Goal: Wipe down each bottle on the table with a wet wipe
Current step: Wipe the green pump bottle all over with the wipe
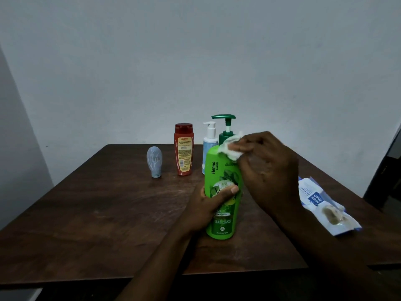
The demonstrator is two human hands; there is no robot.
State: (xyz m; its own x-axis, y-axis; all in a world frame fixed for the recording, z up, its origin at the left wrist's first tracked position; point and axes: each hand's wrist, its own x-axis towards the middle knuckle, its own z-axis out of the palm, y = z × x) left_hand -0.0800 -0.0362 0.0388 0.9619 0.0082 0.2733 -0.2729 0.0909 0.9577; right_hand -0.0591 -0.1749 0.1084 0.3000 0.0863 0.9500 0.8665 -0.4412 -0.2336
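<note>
Left hand (208, 205) wraps the upright green shampoo bottle (223, 192) mid-body, right hand (267, 168) pinches the wet wipe (231, 148) on its top shoulder, so bottle body runs straight down below the wipe, likely next stroke.

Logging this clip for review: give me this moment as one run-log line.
action: wiping | left hand: grips green bottle | right hand: presses wipe on bottle top

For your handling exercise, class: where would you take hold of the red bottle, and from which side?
I'd take the red bottle round its labelled middle, coming from the near left. It stands upright, cap up, with bare table toward the grey bottle, while the white pump bottle stands close on its right.
</note>
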